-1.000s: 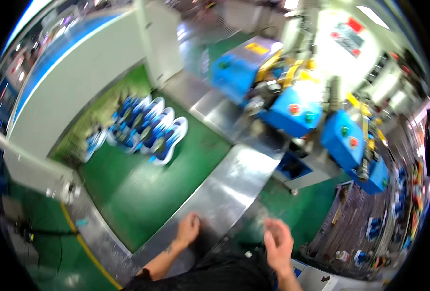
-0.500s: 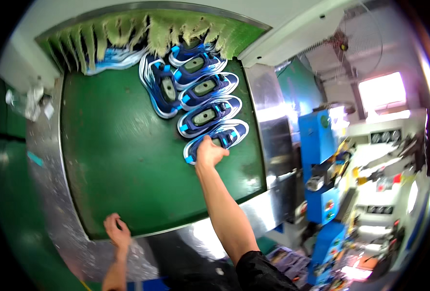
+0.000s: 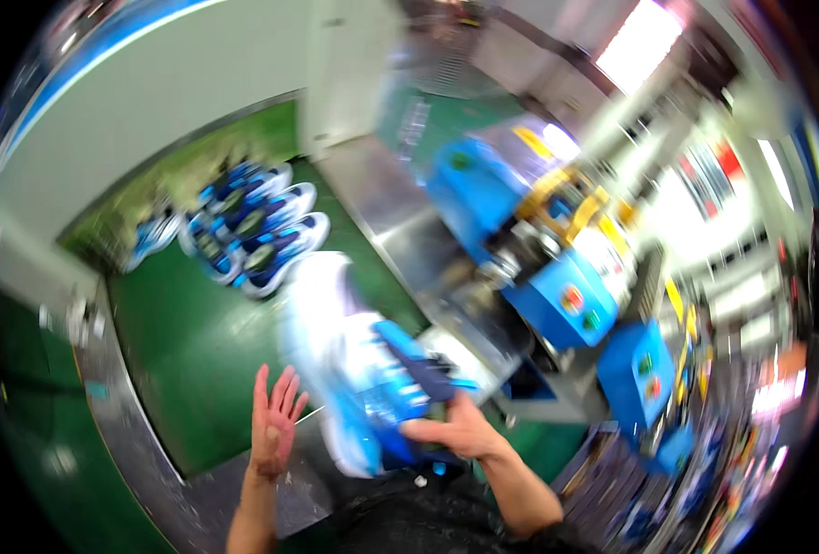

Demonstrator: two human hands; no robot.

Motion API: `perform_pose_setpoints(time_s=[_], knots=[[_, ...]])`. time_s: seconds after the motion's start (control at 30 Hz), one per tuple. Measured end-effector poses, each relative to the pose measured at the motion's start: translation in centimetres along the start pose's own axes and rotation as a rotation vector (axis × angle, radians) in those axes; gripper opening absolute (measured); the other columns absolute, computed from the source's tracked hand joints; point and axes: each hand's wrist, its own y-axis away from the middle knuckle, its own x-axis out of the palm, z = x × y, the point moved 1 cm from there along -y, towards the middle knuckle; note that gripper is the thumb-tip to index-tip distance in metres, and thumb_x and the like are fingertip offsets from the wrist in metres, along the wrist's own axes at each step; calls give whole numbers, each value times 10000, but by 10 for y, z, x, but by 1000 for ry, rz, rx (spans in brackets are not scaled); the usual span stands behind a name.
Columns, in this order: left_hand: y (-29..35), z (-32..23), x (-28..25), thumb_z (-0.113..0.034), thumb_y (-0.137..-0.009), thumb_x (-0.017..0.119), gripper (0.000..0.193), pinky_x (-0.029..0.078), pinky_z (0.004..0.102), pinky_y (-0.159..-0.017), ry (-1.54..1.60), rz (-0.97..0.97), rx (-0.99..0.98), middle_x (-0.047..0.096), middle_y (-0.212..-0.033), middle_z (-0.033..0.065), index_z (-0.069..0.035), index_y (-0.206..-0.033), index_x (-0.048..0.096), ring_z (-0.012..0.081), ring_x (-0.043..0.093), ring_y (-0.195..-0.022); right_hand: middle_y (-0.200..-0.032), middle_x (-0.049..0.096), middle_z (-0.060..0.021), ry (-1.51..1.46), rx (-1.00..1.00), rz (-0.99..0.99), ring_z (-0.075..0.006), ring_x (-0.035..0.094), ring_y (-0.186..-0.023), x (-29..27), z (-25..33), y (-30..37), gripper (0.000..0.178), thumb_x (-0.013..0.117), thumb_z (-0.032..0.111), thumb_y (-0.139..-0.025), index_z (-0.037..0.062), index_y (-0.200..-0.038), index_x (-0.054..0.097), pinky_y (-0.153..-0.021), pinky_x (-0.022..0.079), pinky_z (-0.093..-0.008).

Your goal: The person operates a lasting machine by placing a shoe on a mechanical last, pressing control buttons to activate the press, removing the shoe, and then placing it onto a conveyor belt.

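Note:
A blue and white sneaker (image 3: 349,374), blurred by motion, is lifted off the green belt in front of me. My right hand (image 3: 460,427) grips it near the collar, thumb across the side. Left of it, my left hand (image 3: 277,420) is raised with fingers spread and palm showing, apart from the shoe. Farther off, several matching sneakers (image 3: 285,245) lie side by side on the green conveyor belt (image 3: 179,342). One more sneaker (image 3: 154,233) lies at the far left, by the fringed curtain.
Metal edging (image 3: 386,217) borders the belt, and a fringed green curtain (image 3: 119,217) hangs at its far end. To the right stand blue machines (image 3: 557,295) with coloured buttons. Plastic wrap (image 3: 79,323) lies on the left ledge.
My right hand has picked the nearest sneaker off the belt and drawn it toward me. My left hand has risen, with its fingers now spread. The view has swung right.

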Motion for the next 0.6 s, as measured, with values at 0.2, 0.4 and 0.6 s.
perform_pose_setpoints(time_s=[0.2, 0.4, 0.6], knots=[[-7, -4, 181, -349, -873, 593, 793, 401, 465, -1088, 170, 419, -188, 455, -1434, 206, -23, -1518, 266, 337, 515, -1261, -1510, 337, -201, 310, -1029, -1, -293, 372, -1395, -27, -4, 97, 914, 756, 147, -856, 16, -1541, 166, -1144, 297, -381], [-3, 132, 299, -243, -898, 650, 643, 434, 384, -1036, -68, 100, -254, 547, -1331, 133, 48, -1415, 403, 236, 562, -1181, -1284, 556, -127, -289, -527, -354, -179, 509, -1170, -163, -68, 177, 656, 751, 279, -873, -19, -1382, 464, -1037, 405, -332], [-134, 169, 359, -154, -962, 623, 688, 319, 384, -1151, -397, 131, -4, 375, -1510, 212, 46, -1492, 233, 293, 368, -1412, -1330, 541, -110, -253, -612, -639, -193, 489, -1233, -237, -73, 221, 742, 723, 180, -869, 1, -1482, 347, -1064, 379, -348]])
